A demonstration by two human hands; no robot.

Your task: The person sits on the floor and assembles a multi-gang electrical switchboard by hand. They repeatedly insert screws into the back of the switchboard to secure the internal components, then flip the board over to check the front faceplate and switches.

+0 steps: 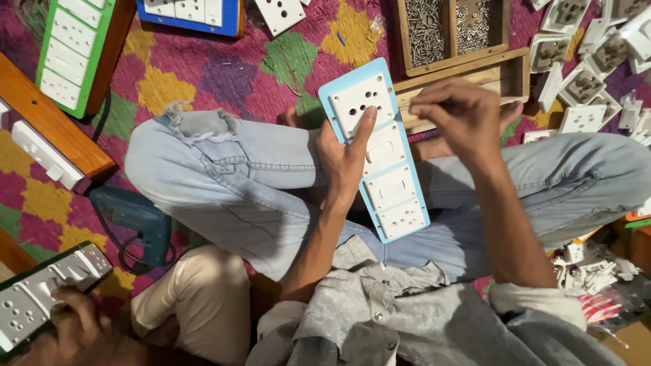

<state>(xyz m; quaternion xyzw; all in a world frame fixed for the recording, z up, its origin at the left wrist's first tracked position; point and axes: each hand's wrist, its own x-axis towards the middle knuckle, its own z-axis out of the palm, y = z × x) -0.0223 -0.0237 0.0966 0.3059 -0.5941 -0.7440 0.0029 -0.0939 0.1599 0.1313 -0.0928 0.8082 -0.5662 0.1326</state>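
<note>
Patterned carpet in magenta, yellow, green and purple covers the floor under a person sitting cross-legged in pale blue jeans.

Across the lap lies a long light-blue switchboard panel fitted with white sockets and switches, its far end tilted up toward the wooden tray. The left hand grips the panel's left edge, fingers curled underneath and the thumb stretched flat over the top socket plate. The right hand hovers just past the panel's upper right edge, its fingers bunched together in a pinch; whatever small thing it may hold is too small to make out.

Just beyond the panel sits a wooden tray, and behind that a wooden box with two compartments full of small metal screws. To the right of the panel, white socket parts lie scattered in a heap. Well to the left of the panel, a green-framed switchboard rests on a wooden board, and a blue-framed one lies at the top edge. A teal power drill lies on the carpet left of the knee. Far to the lower left of the panel, another person's hand holds a dark-framed switchboard.
</note>
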